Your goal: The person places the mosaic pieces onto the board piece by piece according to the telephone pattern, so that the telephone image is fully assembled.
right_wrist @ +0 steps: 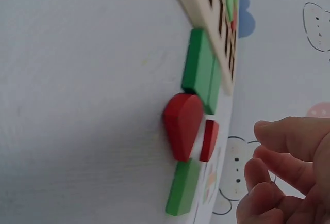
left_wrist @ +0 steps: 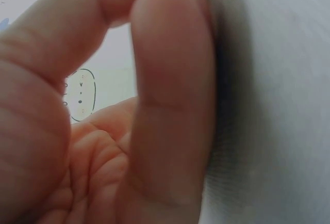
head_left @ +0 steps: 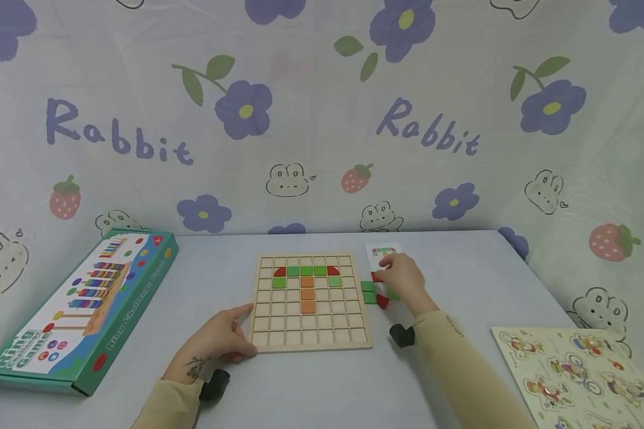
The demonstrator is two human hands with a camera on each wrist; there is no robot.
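A wooden grid board (head_left: pixel 293 323) lies on the table, with red rounded, green and orange blocks laid in a mushroom shape. My left hand (head_left: pixel 214 339) touches the board's left edge, index finger along the side and thumb at the near corner. In the left wrist view its fingers (left_wrist: pixel 170 79) fill the foreground. My right hand (head_left: pixel 404 280) hovers over loose blocks right of the board, fingers loosely bent around nothing. Below it in the right wrist view lie a red rounded block (right_wrist: pixel 183 123), a smaller-looking red block (right_wrist: pixel 209 140), and green blocks (right_wrist: pixel 196 64). A pattern card (head_left: pixel 374 253) lies partly behind this hand.
On the left lies a green ring game box (head_left: pixel 86 304). A picture board (head_left: pixel 574 375) with cartoon figures sits at the near right. Behind the white table (head_left: pixel 311 393) hangs a printed cloth (head_left: pixel 311 131).
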